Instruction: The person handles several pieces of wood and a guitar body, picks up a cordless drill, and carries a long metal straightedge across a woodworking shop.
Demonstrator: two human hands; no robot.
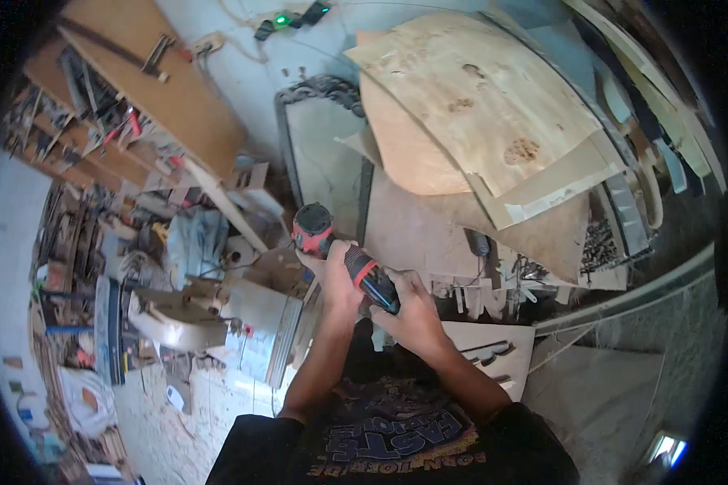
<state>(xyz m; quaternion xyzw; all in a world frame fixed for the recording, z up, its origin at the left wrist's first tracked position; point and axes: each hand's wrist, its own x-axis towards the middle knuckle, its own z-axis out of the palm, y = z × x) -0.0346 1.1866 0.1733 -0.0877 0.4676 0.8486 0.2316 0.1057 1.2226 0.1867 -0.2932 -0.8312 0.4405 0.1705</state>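
Observation:
A red and black cordless power drill (pixel 364 273) is held slantwise in front of my body, its thick black-topped end (pixel 313 217) pointing up and left. My left hand (pixel 338 275) is closed around its middle. At the slimmer lower end, the fingers of my right hand (pixel 413 314) are wrapped around the dark tip, so part of that end is hidden. Whether a bit is fitted I cannot make out. Beyond the tool stands a dark, carved-topped frame (pixel 288 153) leaning by the wall.
Burl veneer sheets (pixel 493 97) lie stacked at the far right above a brown board (pixel 412 230). A pale machine (pixel 178 319) stands at my left, near cluttered wooden shelves (pixel 150 81). A white board (pixel 493 335) with dark-tipped tools lies close by my right arm.

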